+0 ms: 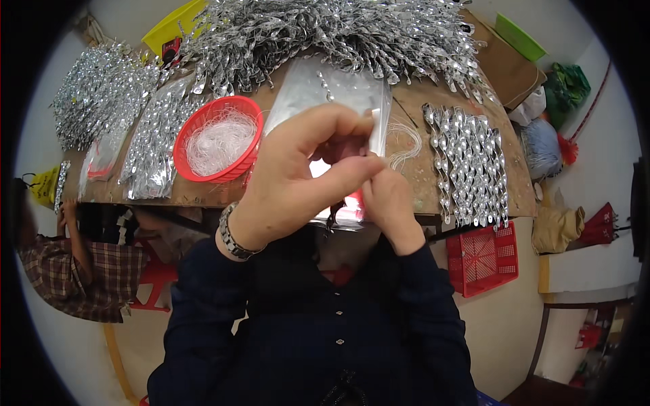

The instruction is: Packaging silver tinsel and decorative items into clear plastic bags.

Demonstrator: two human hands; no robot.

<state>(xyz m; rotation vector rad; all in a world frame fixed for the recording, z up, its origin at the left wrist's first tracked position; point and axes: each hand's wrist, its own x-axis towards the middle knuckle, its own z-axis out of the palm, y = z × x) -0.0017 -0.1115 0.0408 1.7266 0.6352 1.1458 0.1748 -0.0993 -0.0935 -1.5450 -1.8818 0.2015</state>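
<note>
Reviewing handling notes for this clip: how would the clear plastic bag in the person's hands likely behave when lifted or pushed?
The clear plastic bag probably flops: it lies crinkled on the wooden table and bends where the left hand and right hand pinch it. It looks thin, so likely light. Its glossy film may be slippery.

A worn brown wooden table [413, 196] stands on a pale floor [501, 331] beside white walls [596, 162].

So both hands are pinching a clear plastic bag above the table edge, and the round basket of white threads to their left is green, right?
Not quite: the head view shows the basket is red, not green. The rest stands: left hand and right hand pinch the clear plastic bag above the table edge.
</note>
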